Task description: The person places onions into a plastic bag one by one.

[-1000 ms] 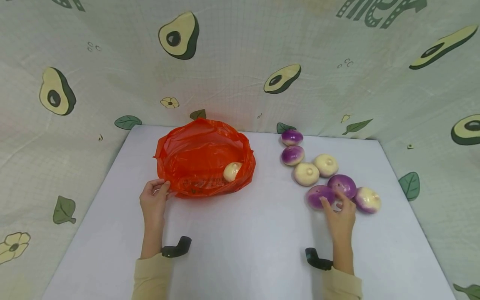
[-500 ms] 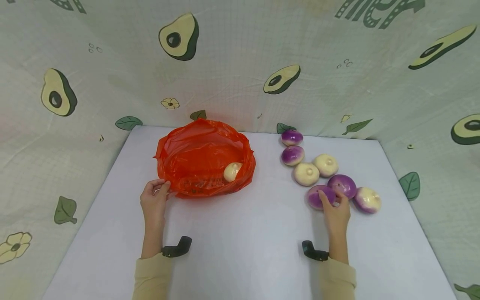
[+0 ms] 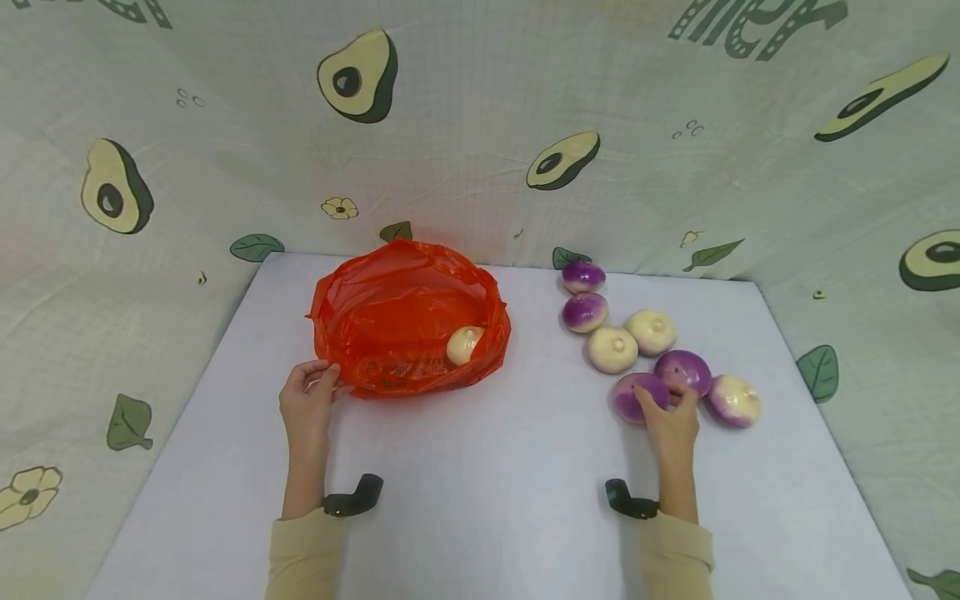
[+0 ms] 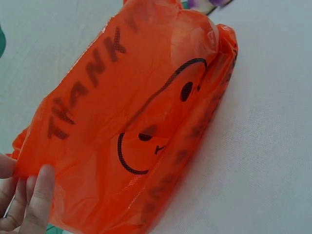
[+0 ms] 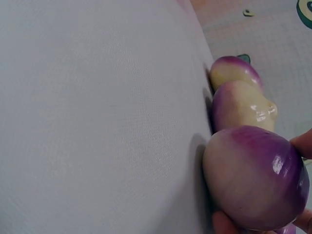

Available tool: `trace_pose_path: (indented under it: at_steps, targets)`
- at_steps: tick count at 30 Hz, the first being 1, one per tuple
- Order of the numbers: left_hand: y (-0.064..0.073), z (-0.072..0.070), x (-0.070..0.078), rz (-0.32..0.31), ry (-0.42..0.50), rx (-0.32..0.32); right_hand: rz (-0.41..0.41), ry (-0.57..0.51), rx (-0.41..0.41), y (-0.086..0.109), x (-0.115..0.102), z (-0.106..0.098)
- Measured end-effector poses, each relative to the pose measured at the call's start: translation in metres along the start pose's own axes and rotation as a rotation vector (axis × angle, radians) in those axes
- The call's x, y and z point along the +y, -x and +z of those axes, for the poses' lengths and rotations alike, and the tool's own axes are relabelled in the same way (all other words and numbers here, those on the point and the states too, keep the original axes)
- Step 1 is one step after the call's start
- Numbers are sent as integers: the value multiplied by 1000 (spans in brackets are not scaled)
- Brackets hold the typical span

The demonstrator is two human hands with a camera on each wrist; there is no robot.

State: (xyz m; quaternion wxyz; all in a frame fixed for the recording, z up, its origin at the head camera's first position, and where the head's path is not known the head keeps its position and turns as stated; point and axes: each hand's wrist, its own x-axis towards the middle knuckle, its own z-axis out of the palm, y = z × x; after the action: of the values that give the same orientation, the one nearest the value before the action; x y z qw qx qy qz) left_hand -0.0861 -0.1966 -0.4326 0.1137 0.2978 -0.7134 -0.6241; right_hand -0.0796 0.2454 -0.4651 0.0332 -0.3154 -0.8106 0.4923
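Note:
My left hand [image 3: 306, 400] pinches the near left edge of a red plastic bag [image 3: 397, 312], whose mouth gapes upward. Printed letters and a face show on the bag's side [image 4: 112, 107] in the left wrist view. One pale turnip [image 3: 464, 345] lies inside, at the bag's right. On the right of the table, my right hand [image 3: 672, 423] grips a purple-and-white turnip [image 3: 630, 399], thumb on its near side and fingers round its right. Close up in the right wrist view, this turnip [image 5: 248, 178] has its purple top turned toward the right.
Beside the held turnip lie a purple turnip [image 3: 684, 372] and a pale one with a purple side [image 3: 736, 401]. Behind are two cream turnips [image 3: 612, 349] and two purple ones [image 3: 585, 312]. A patterned cloth [image 3: 465, 100] hangs behind the white table [image 3: 480, 483].
My right hand has moved slightly left and closed its thumb and fingers round the near purple turnip. The left hand and bag have stayed in place.

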Motion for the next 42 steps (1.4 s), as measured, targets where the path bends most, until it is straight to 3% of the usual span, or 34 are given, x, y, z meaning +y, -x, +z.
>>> trace_pose_path:
  at_steps: [15, 29, 34, 42]
  targets:
    - [-1, -1, -2, -16, -6, -6, -48, 39, -92, 14, -5, 4]
    - [1, -1, 0, -8, -13, -7, -92, 30, -112, 22, -9, 8]
    - [0, -1, -1, -8, -12, -8, -139, 39, -131, 24, -20, 12]
    - [-1, -1, -3, -3, -5, -4, -278, -1, -170, 35, -52, 21]
